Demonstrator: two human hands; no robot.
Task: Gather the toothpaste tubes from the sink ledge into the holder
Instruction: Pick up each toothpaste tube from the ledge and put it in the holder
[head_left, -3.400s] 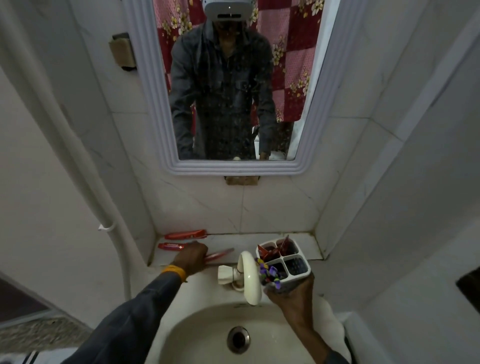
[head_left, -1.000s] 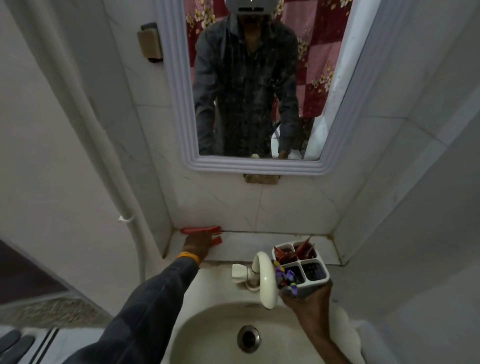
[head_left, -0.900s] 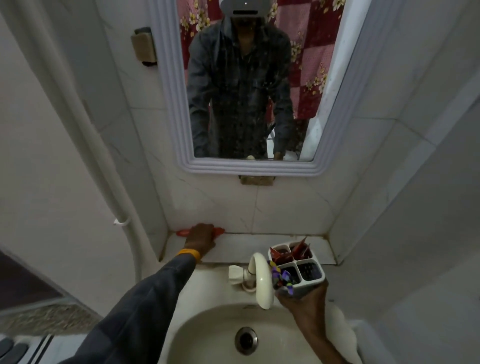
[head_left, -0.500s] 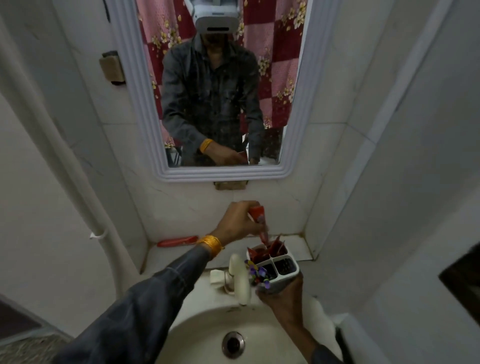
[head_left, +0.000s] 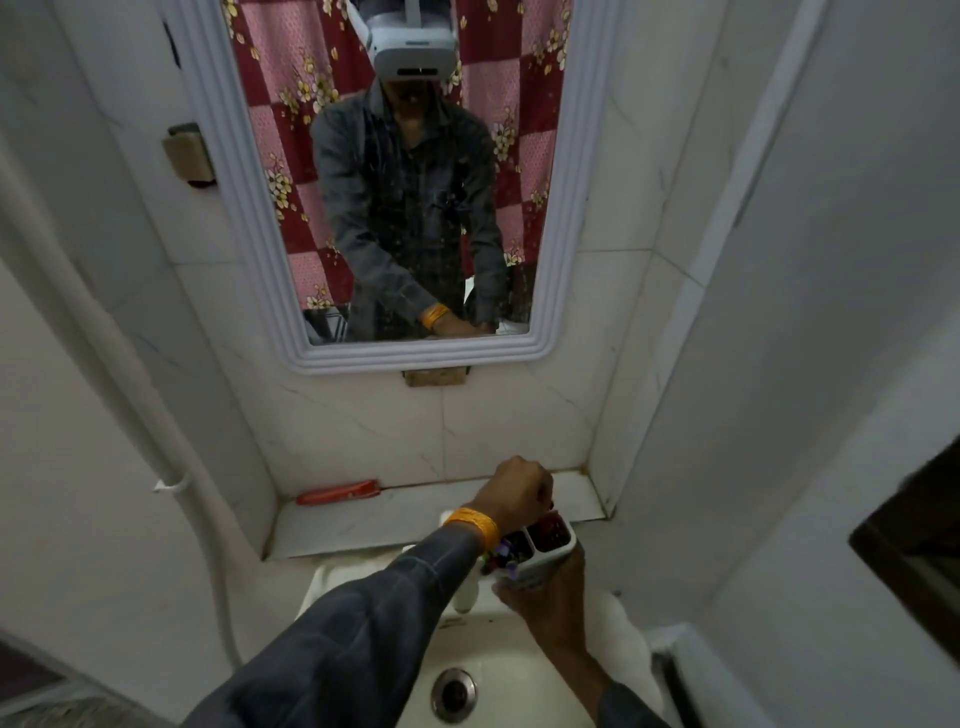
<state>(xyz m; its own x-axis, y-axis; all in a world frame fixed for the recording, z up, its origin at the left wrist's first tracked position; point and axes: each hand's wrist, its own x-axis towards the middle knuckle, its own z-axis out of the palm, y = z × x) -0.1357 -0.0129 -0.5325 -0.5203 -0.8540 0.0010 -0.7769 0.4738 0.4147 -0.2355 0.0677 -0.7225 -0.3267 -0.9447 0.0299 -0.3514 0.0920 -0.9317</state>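
The white divided holder (head_left: 565, 546) hangs over the back of the sink, with red tubes standing in its rear compartments. My right hand (head_left: 545, 597) grips it from below. My left hand (head_left: 519, 491) is curled on top of the holder, fingers pointing down into a rear compartment and closed on a red toothpaste tube that my hand almost wholly hides. One more red toothpaste tube (head_left: 337, 492) lies flat at the far left of the marble sink ledge (head_left: 395, 522), against the wall.
The white basin (head_left: 509, 680) with its drain (head_left: 453, 693) lies below my hands. My left sleeve mostly covers the tap (head_left: 465, 597). A framed mirror (head_left: 415, 358) hangs above the ledge. A white pipe (head_left: 171, 467) runs down the left wall, and tiled walls close in on both sides.
My left hand picked a red tube off the ledge, carried it right to the holder and has now dropped down onto the holder's top. One tube is left on the ledge.
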